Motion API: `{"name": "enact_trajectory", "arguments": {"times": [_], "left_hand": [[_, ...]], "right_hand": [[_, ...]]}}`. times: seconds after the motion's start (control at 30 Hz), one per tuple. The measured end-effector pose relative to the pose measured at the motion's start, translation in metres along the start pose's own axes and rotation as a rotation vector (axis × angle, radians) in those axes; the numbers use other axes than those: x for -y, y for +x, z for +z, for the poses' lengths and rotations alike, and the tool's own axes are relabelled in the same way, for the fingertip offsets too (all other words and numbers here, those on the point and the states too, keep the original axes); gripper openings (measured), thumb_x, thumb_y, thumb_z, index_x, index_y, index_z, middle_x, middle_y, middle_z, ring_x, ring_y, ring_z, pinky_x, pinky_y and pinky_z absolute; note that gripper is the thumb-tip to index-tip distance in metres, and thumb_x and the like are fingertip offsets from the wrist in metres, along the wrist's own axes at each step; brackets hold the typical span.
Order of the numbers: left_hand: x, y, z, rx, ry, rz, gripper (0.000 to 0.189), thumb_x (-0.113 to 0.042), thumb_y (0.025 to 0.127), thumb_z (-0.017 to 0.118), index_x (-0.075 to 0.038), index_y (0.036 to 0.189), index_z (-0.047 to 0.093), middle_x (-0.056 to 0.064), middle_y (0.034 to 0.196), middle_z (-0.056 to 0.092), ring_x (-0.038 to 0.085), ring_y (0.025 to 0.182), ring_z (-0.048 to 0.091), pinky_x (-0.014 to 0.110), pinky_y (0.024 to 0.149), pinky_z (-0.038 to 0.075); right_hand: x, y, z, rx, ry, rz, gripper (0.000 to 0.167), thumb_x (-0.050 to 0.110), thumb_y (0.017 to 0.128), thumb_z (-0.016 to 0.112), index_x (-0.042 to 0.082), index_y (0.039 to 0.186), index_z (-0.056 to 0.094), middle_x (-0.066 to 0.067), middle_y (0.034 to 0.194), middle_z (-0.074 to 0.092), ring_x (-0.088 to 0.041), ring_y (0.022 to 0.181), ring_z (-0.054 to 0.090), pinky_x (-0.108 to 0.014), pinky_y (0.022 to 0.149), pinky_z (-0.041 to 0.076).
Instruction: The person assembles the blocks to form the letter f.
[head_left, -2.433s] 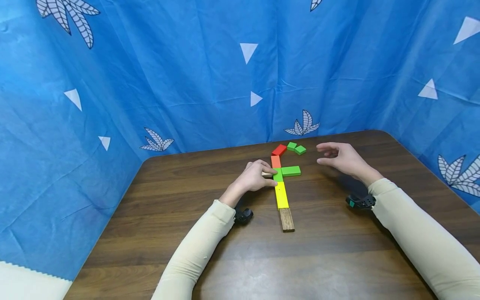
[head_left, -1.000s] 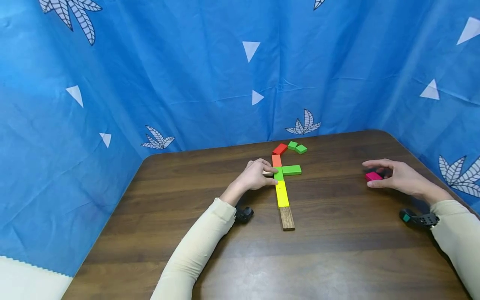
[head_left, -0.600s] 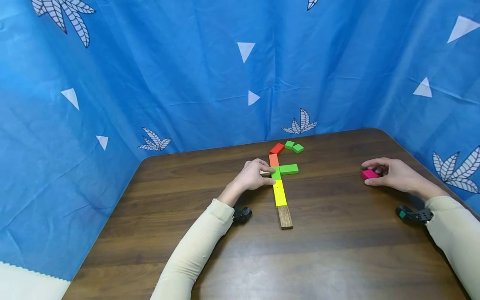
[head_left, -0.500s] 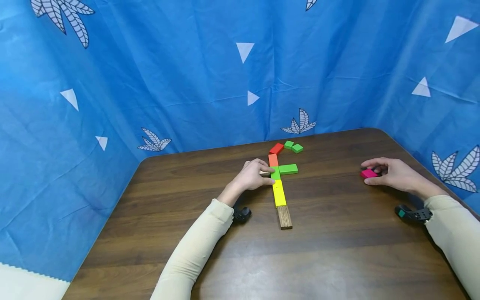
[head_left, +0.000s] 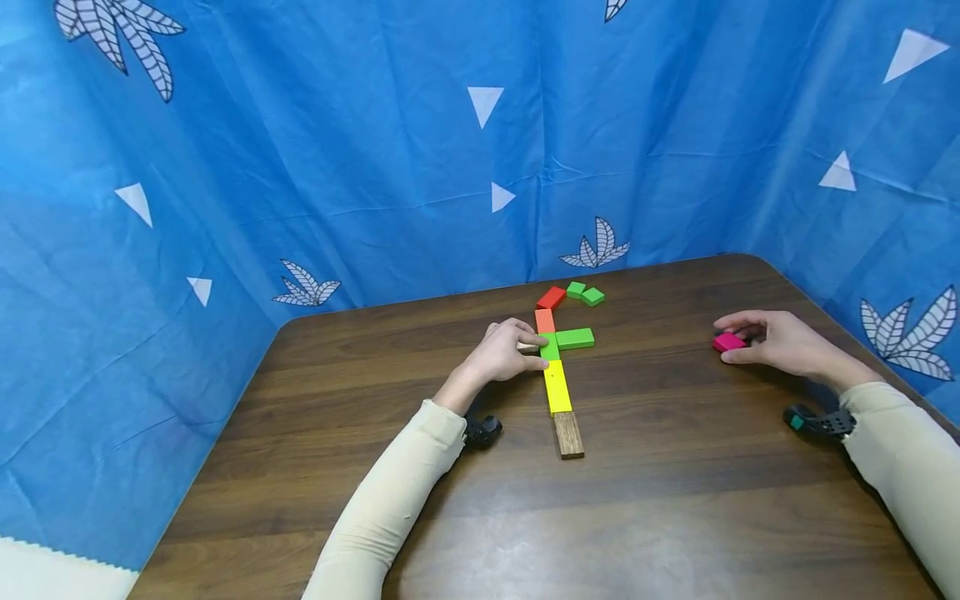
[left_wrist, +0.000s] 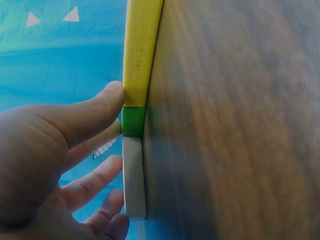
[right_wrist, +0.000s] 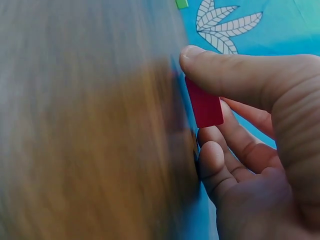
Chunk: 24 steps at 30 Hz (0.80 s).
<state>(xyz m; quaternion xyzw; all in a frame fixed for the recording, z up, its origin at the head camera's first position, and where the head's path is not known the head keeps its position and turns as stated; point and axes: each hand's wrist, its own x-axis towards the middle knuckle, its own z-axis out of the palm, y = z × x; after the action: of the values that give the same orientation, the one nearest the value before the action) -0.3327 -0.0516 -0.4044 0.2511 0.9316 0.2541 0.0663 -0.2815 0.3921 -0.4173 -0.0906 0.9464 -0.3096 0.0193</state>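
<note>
Flat blocks form a line on the table: brown wood (head_left: 568,435), yellow (head_left: 557,387), green (head_left: 550,347), then orange (head_left: 544,321). My left hand (head_left: 498,354) rests its fingertips on this line, the thumb at the yellow-green joint and a finger on the green block. A pale block (left_wrist: 134,177) sticks out to the left under the hand, mostly hidden in the head view. On the right, a long green block (head_left: 575,338) sticks out. Well to the right, my right hand (head_left: 780,340) pinches a magenta block (right_wrist: 206,102) between thumb and fingers.
A red block (head_left: 551,297) lies slanted beyond the orange one, followed by two small green blocks (head_left: 592,297) near the far table edge. Blue patterned cloth (head_left: 420,150) hangs behind and along the sides of the wooden table (head_left: 660,492).
My right hand has gone right from beside the blocks, taken hold of the magenta block, and shifted it slightly back to the left. My left hand has stayed on the line.
</note>
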Motion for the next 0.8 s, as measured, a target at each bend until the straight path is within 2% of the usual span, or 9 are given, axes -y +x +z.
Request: {"name": "enact_trajectory", "arguments": {"times": [0.13, 0.37, 0.47, 0.7, 0.8], "left_hand": [[0.001, 0.0, 0.0, 0.005, -0.004, 0.0, 0.047, -0.033, 0.089, 0.083, -0.021, 0.133, 0.072, 0.002, 0.135, 0.062, 0.02, 0.128, 0.049, 0.039, 0.11, 0.035], [0.0, -0.001, 0.0, 0.005, 0.007, -0.001, 0.047, -0.034, 0.089, 0.082, -0.021, 0.133, 0.072, 0.002, 0.135, 0.062, 0.019, 0.128, 0.049, 0.038, 0.11, 0.035], [-0.001, -0.001, -0.002, 0.0, 0.004, 0.003, 0.046, -0.033, 0.089, 0.083, -0.021, 0.132, 0.073, 0.001, 0.133, 0.063, 0.018, 0.127, 0.05, 0.038, 0.11, 0.034], [0.0, -0.001, -0.002, 0.001, -0.002, 0.004, 0.046, -0.032, 0.089, 0.083, -0.02, 0.132, 0.073, 0.001, 0.133, 0.064, 0.017, 0.127, 0.05, 0.038, 0.111, 0.034], [0.0, 0.0, -0.002, 0.003, -0.005, 0.001, 0.046, -0.032, 0.089, 0.083, -0.02, 0.132, 0.073, 0.001, 0.133, 0.063, 0.017, 0.128, 0.05, 0.038, 0.11, 0.034]], "right_hand": [[0.004, 0.002, 0.002, 0.002, -0.006, 0.002, 0.064, 0.039, 0.089, 0.082, 0.003, 0.138, 0.062, -0.021, 0.123, 0.068, -0.011, 0.094, 0.06, -0.021, 0.074, 0.05], [0.01, 0.006, 0.002, 0.014, 0.002, 0.019, 0.064, 0.04, 0.092, 0.078, 0.002, 0.14, 0.059, -0.024, 0.128, 0.067, -0.033, 0.11, 0.063, -0.02, 0.076, 0.049], [0.013, 0.01, 0.003, 0.007, 0.013, 0.018, 0.062, 0.041, 0.091, 0.079, 0.003, 0.138, 0.062, -0.022, 0.126, 0.068, -0.032, 0.108, 0.062, -0.021, 0.076, 0.05], [0.018, 0.023, 0.008, 0.002, 0.055, 0.009, 0.059, 0.041, 0.09, 0.08, 0.006, 0.135, 0.064, -0.017, 0.123, 0.069, -0.015, 0.097, 0.061, -0.021, 0.075, 0.051], [0.022, 0.028, 0.011, 0.007, 0.077, 0.012, 0.06, 0.043, 0.091, 0.079, 0.006, 0.136, 0.063, -0.017, 0.124, 0.07, -0.013, 0.098, 0.062, -0.019, 0.076, 0.05]]}}
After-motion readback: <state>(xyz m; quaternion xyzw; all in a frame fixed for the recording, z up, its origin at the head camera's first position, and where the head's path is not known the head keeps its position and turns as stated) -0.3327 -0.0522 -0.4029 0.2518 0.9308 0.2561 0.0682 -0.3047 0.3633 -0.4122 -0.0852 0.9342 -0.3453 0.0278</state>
